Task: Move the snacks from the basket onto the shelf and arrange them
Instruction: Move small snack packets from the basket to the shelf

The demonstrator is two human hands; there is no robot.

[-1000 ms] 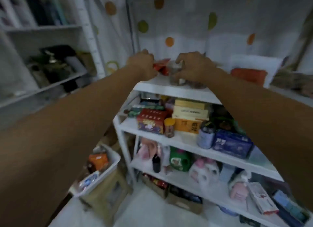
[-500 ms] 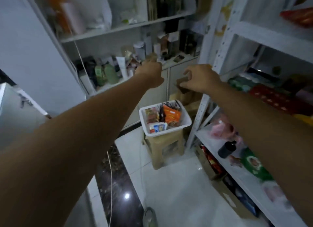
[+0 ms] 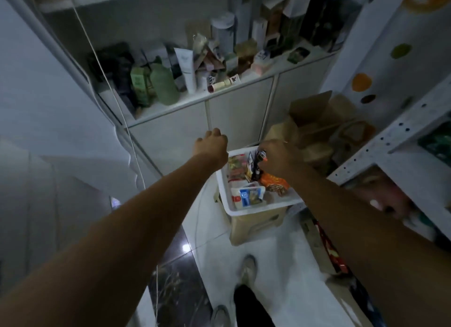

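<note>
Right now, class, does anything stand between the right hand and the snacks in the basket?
Nothing visible: the right hand is at the top of the upright dark packet in the white basket.

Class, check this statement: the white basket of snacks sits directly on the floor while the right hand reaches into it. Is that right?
Not quite. The head view shows the basket resting on a beige stool, not directly on the floor. The right hand does reach into it, pinching a dark packet.
</note>
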